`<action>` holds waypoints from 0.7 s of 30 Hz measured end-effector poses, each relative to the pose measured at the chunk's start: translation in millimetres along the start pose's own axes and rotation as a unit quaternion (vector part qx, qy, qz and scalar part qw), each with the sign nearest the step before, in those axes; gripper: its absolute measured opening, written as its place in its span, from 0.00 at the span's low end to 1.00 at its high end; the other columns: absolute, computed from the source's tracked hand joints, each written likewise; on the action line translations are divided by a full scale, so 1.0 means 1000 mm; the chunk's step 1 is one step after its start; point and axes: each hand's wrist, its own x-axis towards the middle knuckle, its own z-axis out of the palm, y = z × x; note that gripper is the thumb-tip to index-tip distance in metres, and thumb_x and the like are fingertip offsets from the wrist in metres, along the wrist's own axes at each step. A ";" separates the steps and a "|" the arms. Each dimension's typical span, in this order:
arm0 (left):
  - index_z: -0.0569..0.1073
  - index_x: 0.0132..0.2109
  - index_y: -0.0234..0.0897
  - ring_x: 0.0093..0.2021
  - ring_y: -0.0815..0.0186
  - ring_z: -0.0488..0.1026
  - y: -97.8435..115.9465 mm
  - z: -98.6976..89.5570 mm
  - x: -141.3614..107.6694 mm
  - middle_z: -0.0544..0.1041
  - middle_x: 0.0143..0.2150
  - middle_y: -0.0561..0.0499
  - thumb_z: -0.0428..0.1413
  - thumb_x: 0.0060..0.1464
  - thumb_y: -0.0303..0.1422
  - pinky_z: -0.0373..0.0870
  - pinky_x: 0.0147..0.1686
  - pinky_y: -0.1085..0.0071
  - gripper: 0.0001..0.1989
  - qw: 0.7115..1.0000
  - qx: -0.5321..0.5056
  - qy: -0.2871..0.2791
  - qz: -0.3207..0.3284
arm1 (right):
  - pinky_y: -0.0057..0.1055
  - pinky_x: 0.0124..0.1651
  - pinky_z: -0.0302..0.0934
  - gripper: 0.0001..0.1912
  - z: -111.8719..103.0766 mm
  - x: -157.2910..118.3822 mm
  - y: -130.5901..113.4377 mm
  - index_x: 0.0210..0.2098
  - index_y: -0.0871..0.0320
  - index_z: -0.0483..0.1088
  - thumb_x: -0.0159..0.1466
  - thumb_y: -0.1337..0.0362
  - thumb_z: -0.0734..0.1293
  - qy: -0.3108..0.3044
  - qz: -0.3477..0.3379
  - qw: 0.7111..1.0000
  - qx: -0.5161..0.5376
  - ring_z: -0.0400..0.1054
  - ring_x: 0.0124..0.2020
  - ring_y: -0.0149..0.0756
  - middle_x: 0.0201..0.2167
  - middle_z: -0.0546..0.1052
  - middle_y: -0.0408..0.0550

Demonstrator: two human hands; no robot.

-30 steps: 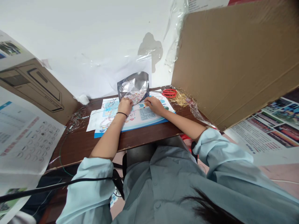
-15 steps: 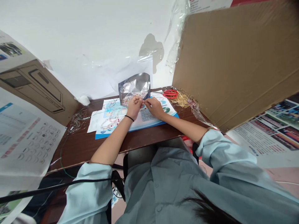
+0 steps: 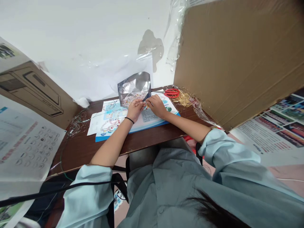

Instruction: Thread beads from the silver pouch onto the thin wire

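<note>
A crinkled silver foil bag (image 3: 134, 87) stands at the back of the desk, with many small multicoloured beads showing in its lower part. My left hand (image 3: 135, 109) and my right hand (image 3: 155, 106) rest just in front of it, their fingertips meeting at the bag's lower right edge. Whatever lies between the fingertips is too small to make out. Both hands lie over a printed illustrated sheet with a blue edge (image 3: 147, 116). A black band circles my left wrist.
Red-handled scissors (image 3: 171, 93) and a heap of thin gold pins (image 3: 184, 98) lie to the right, beside a tall cardboard panel (image 3: 232, 57). A tangle of fine wire (image 3: 76, 125) sits on the brown wooden desk (image 3: 78, 148) at left, near a cardboard box (image 3: 30, 91).
My hands have stayed close together at the bag's lower edge, and my right hand has moved slightly left. The bag sits a little lower in the picture as my head shifts.
</note>
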 end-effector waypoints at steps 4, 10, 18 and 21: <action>0.72 0.36 0.34 0.30 0.74 0.75 -0.002 0.000 0.001 0.79 0.29 0.52 0.64 0.51 0.26 0.70 0.35 0.76 0.08 1.000 0.005 -0.007 0.004 | 0.39 0.52 0.58 0.11 0.002 0.000 0.002 0.37 0.57 0.74 0.70 0.67 0.60 0.010 0.027 0.999 0.015 0.65 0.43 0.43 0.37 0.77 0.51; 0.74 0.36 0.34 0.29 0.73 0.73 -0.003 -0.002 0.002 0.78 0.29 0.52 0.63 0.54 0.32 0.68 0.33 0.76 0.07 0.999 0.039 -0.037 0.002 | 0.38 0.49 0.58 0.10 -0.002 0.001 0.000 0.35 0.56 0.74 0.68 0.67 0.61 0.020 0.052 0.998 0.032 0.65 0.40 0.40 0.33 0.76 0.49; 0.74 0.34 0.34 0.27 0.74 0.72 0.000 0.001 0.000 0.77 0.28 0.52 0.62 0.57 0.37 0.67 0.30 0.77 0.10 0.997 0.055 -0.047 -0.003 | 0.39 0.50 0.58 0.10 -0.004 0.000 -0.004 0.33 0.56 0.73 0.67 0.67 0.60 0.031 0.053 0.998 0.022 0.65 0.41 0.42 0.33 0.75 0.50; 0.74 0.33 0.33 0.26 0.75 0.71 0.001 0.002 -0.001 0.76 0.27 0.52 0.62 0.58 0.36 0.66 0.29 0.78 0.11 0.998 0.053 -0.044 -0.004 | 0.38 0.50 0.59 0.10 -0.006 0.000 -0.006 0.32 0.56 0.72 0.67 0.67 0.60 0.046 0.049 0.998 0.020 0.64 0.41 0.42 0.33 0.76 0.50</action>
